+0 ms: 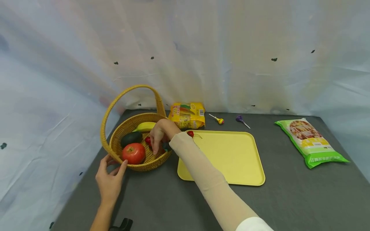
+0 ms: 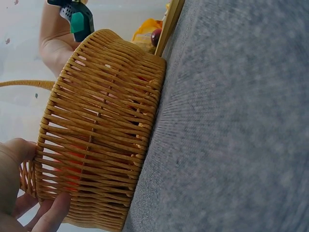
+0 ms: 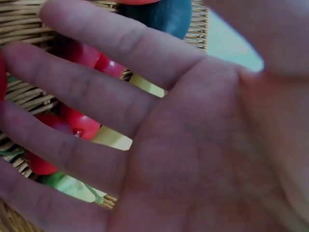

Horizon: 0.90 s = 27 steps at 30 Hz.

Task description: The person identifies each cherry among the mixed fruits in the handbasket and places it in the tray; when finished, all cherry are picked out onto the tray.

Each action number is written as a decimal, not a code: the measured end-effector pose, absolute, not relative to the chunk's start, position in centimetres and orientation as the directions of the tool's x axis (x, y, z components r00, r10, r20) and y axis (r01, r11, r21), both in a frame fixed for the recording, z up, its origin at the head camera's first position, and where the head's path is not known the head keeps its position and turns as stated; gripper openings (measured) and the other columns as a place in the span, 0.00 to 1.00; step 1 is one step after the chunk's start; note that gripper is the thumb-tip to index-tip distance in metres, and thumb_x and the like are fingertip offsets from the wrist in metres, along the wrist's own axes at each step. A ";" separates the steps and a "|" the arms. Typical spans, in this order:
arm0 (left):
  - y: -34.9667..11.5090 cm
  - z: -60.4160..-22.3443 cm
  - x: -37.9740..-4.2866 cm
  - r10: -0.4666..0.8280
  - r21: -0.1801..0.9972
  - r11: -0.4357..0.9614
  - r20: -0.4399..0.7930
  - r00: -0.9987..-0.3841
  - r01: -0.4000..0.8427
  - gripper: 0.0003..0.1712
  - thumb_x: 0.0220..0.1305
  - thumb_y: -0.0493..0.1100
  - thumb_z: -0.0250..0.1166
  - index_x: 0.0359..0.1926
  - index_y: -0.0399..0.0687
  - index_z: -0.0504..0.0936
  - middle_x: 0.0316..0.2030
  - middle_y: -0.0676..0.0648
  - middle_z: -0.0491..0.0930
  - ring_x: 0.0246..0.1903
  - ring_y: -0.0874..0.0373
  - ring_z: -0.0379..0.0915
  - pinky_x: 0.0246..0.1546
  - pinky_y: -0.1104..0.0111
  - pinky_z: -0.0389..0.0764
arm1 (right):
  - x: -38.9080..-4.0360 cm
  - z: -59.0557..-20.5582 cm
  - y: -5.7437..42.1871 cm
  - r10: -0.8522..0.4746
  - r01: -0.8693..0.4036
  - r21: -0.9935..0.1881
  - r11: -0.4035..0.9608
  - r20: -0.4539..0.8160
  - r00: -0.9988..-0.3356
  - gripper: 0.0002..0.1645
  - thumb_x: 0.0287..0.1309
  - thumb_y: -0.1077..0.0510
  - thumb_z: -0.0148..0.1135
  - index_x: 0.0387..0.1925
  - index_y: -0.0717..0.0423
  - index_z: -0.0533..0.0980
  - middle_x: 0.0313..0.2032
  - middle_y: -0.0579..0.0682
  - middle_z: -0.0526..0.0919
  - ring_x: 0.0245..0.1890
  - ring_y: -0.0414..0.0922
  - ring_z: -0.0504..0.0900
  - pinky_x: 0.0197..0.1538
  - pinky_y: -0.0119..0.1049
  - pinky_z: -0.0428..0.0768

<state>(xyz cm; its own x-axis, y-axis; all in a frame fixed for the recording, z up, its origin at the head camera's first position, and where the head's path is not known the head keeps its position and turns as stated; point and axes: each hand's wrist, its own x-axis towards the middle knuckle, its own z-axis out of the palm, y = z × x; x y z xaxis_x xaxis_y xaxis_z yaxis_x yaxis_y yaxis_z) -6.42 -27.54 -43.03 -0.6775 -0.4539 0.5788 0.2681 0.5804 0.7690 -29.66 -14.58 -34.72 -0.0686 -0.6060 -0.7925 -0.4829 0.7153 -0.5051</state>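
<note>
A wicker basket (image 1: 152,165) with a tall handle stands at the left of the dark table. My left hand (image 1: 110,184) holds its near-left rim by the handle's base, the thumb and fingers on the weave in the left wrist view. My right hand (image 1: 160,132) reaches down inside, fingers spread and fairly straight in the right wrist view. Behind those fingers lie several red cherries (image 3: 82,124); whether any is touched, I cannot tell. A red round fruit (image 1: 134,154), a dark green avocado-like fruit (image 1: 130,139) and a banana (image 1: 145,126) also lie in the basket.
Right of the basket lies a yellow tray (image 1: 231,157), with a stemmed cherry (image 1: 190,133) at its far-left corner. Behind are a yellow snack bag (image 1: 188,116), a yellow lollipop (image 1: 220,121) and a purple lollipop (image 1: 240,119). A green-and-white food bag (image 1: 310,141) lies far right.
</note>
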 end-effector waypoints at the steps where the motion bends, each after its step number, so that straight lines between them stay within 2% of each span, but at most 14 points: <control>1: -27.5 -43.0 -6.4 -0.454 0.769 0.581 0.578 -0.678 0.266 0.30 0.55 0.22 0.70 0.60 0.27 0.74 0.47 0.42 0.76 0.44 0.63 0.74 0.38 0.83 0.81 | -29.7 -34.8 -14.5 -0.598 -0.461 -0.508 0.727 -0.799 -0.063 0.14 0.64 0.53 0.67 0.48 0.53 0.84 0.55 0.49 0.82 0.60 0.50 0.76 0.55 0.41 0.80; 5: -27.3 -42.8 -6.5 -0.454 0.767 0.588 0.576 -0.680 0.257 0.29 0.55 0.23 0.70 0.59 0.27 0.75 0.46 0.39 0.76 0.44 0.64 0.74 0.38 0.84 0.81 | -29.6 -35.0 -14.2 -0.582 -0.442 -0.501 0.744 -0.811 -0.062 0.13 0.65 0.56 0.67 0.49 0.55 0.84 0.55 0.49 0.82 0.65 0.51 0.72 0.65 0.45 0.74; 8: -27.2 -42.8 -6.6 -0.453 0.767 0.589 0.574 -0.682 0.254 0.29 0.55 0.23 0.71 0.59 0.27 0.75 0.46 0.40 0.76 0.44 0.64 0.74 0.38 0.84 0.81 | -29.6 -35.0 -14.1 -0.579 -0.456 -0.490 0.743 -0.812 -0.073 0.15 0.65 0.58 0.66 0.53 0.54 0.84 0.56 0.46 0.81 0.67 0.50 0.70 0.68 0.45 0.71; 13: -27.2 -42.9 -6.7 -0.446 0.762 0.591 0.583 -0.679 0.265 0.29 0.55 0.23 0.71 0.59 0.27 0.75 0.45 0.42 0.76 0.44 0.64 0.74 0.38 0.84 0.81 | -29.7 -34.8 -13.9 -0.604 -0.522 -0.481 0.704 -0.792 -0.085 0.16 0.65 0.64 0.65 0.54 0.54 0.84 0.57 0.45 0.80 0.64 0.46 0.72 0.63 0.39 0.76; 16: -27.3 -43.0 -6.7 -0.446 0.758 0.593 0.589 -0.674 0.271 0.30 0.54 0.23 0.70 0.59 0.26 0.75 0.45 0.43 0.76 0.44 0.64 0.74 0.38 0.84 0.81 | -29.9 -34.5 -13.6 -0.658 -0.506 -0.541 0.671 -0.750 -0.071 0.16 0.64 0.69 0.63 0.52 0.57 0.83 0.53 0.48 0.81 0.54 0.44 0.77 0.57 0.37 0.79; 19: -27.3 -43.0 -6.6 -0.449 0.760 0.592 0.588 -0.673 0.268 0.30 0.54 0.23 0.70 0.59 0.27 0.74 0.46 0.45 0.75 0.44 0.63 0.74 0.38 0.84 0.81 | -30.1 -34.0 -12.7 -0.787 -0.493 -0.666 0.560 -0.614 -0.066 0.17 0.65 0.70 0.62 0.53 0.59 0.82 0.51 0.51 0.81 0.48 0.42 0.78 0.52 0.36 0.82; 22: -27.3 -43.0 -6.5 -0.458 0.766 0.588 0.580 -0.674 0.259 0.30 0.55 0.23 0.70 0.60 0.27 0.74 0.46 0.49 0.75 0.44 0.63 0.74 0.38 0.84 0.81 | -30.6 -33.5 -11.1 -0.914 -0.514 -0.773 0.372 -0.401 -0.059 0.18 0.67 0.70 0.59 0.56 0.61 0.79 0.52 0.55 0.80 0.49 0.44 0.79 0.49 0.39 0.85; 24: -27.3 -43.0 -6.5 -0.463 0.769 0.588 0.575 -0.675 0.252 0.30 0.55 0.23 0.70 0.60 0.27 0.74 0.46 0.52 0.74 0.44 0.63 0.74 0.38 0.84 0.80 | -30.9 -33.2 -9.6 -0.958 -0.546 -0.793 0.270 -0.280 -0.068 0.18 0.68 0.68 0.58 0.58 0.63 0.79 0.54 0.56 0.80 0.49 0.46 0.79 0.47 0.39 0.85; 27: -27.3 -43.0 -6.4 -0.468 0.774 0.584 0.569 -0.676 0.247 0.30 0.55 0.23 0.70 0.60 0.28 0.74 0.46 0.53 0.74 0.44 0.64 0.74 0.38 0.84 0.80 | -31.4 -33.0 -6.7 -0.974 -0.563 -0.795 0.226 -0.184 -0.131 0.18 0.70 0.65 0.58 0.58 0.64 0.78 0.53 0.56 0.82 0.47 0.51 0.81 0.45 0.39 0.84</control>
<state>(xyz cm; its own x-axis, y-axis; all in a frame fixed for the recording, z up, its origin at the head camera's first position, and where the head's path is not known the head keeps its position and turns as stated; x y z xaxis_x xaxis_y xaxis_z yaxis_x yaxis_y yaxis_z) -6.40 -27.33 -42.99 -0.6765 -0.4677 0.5689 0.2471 0.5835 0.7736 -31.37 -6.73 -32.99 -0.1313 -0.9741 -0.1842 -0.5630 0.2262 -0.7949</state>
